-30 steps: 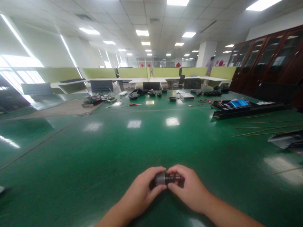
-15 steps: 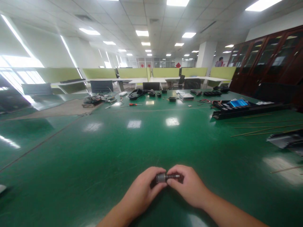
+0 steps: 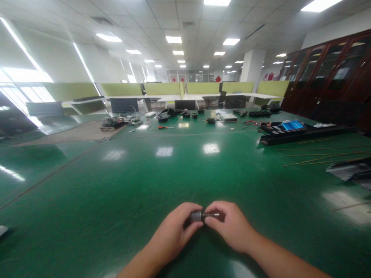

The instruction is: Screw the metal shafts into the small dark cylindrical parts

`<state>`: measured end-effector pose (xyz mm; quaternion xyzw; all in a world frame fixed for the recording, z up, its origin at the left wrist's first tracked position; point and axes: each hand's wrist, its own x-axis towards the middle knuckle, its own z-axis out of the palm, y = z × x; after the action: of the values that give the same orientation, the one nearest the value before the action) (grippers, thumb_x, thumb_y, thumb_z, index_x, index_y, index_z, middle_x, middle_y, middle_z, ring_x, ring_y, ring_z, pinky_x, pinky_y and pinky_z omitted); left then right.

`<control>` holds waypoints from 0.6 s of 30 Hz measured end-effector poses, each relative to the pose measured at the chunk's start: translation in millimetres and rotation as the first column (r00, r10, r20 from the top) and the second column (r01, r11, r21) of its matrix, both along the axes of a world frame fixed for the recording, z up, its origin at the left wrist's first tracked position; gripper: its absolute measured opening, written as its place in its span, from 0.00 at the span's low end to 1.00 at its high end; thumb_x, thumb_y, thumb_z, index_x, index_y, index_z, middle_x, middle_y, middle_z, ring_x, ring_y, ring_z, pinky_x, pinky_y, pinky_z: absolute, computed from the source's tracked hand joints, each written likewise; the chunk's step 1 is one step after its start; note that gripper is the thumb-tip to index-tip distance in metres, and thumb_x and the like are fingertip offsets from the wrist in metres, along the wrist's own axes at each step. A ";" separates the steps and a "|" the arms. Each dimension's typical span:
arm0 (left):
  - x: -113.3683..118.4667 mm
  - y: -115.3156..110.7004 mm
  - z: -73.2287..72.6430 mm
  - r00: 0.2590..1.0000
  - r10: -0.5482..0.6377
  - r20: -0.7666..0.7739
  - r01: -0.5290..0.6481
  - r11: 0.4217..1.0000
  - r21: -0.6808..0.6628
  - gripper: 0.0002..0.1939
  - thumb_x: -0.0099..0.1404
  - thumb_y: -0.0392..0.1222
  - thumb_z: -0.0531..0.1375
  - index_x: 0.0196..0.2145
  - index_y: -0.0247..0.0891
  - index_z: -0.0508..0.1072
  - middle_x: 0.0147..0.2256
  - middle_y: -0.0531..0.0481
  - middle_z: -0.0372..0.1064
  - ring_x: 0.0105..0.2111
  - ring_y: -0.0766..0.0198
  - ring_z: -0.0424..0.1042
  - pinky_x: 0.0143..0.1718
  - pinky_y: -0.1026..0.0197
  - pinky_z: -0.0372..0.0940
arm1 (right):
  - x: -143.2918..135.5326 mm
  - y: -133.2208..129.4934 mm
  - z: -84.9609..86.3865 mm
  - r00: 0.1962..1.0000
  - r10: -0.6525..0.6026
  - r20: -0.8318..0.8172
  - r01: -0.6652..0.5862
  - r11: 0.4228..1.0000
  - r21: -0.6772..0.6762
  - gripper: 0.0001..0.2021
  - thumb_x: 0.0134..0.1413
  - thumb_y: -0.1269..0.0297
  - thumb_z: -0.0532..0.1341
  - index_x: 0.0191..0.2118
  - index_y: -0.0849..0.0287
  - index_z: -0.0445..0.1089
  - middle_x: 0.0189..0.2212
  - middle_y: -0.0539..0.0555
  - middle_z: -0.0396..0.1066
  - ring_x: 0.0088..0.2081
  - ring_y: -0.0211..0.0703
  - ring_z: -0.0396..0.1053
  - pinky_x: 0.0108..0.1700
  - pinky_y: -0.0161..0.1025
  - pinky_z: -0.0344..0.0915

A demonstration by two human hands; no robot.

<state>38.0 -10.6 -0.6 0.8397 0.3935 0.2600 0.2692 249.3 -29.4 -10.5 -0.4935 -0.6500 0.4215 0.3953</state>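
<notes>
A small dark metal cylinder with a thin shaft (image 3: 196, 216) is held sideways between both hands, low in the head view near the front of the green table (image 3: 185, 170). The thumb and fingers of my left hand (image 3: 175, 231) are closed round its thick grey end. My right hand (image 3: 232, 227) pinches the thinner part, whose bright tip shows between thumb and fingers, pointing right. The fingertips of the two hands almost meet. The underside of the part is hidden.
An orange screwdriver (image 3: 165, 127) lies further back, before small black boxes and a white box (image 3: 228, 117). A long black tray (image 3: 290, 135) and thin rods (image 3: 319, 157) lie at right. Loose electronics (image 3: 116, 122) sit at back left.
Both hands and the cylinder have shifted very slightly upward in the view, with the same hold. The person in the far background at right is no longer visible.
</notes>
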 end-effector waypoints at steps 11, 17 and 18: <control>-1.0 -0.8 0.7 1.000 -0.010 0.000 0.010 1.000 -0.018 0.12 0.68 0.42 0.60 0.49 0.44 0.71 0.44 0.49 0.73 0.44 0.59 0.72 0.48 0.59 0.68 | 0.6 -0.3 0.5 1.000 0.004 -0.019 -0.004 1.000 -0.008 0.04 0.52 0.69 0.64 0.33 0.59 0.78 0.30 0.52 0.77 0.33 0.43 0.72 0.35 0.35 0.64; 0.0 -0.2 0.9 1.000 -0.005 0.009 0.005 1.000 -0.019 0.12 0.68 0.40 0.60 0.49 0.44 0.71 0.44 0.49 0.73 0.44 0.59 0.72 0.49 0.59 0.67 | -0.2 -1.7 3.0 1.000 -0.007 -0.012 0.007 1.000 -0.001 0.04 0.51 0.69 0.65 0.33 0.59 0.77 0.29 0.52 0.77 0.32 0.43 0.72 0.34 0.34 0.64; 0.2 -0.2 0.9 1.000 -0.007 0.009 0.007 1.000 -0.018 0.12 0.68 0.40 0.60 0.49 0.44 0.71 0.44 0.49 0.73 0.44 0.59 0.72 0.48 0.60 0.67 | -0.3 -1.6 3.5 1.000 -0.010 -0.008 0.010 1.000 -0.001 0.03 0.50 0.70 0.65 0.33 0.59 0.77 0.29 0.51 0.77 0.32 0.42 0.72 0.34 0.34 0.64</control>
<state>38.2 -10.8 0.3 0.8375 0.3915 0.2594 0.2793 248.9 -30.9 -7.0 -0.4954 -0.6458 0.4217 0.3995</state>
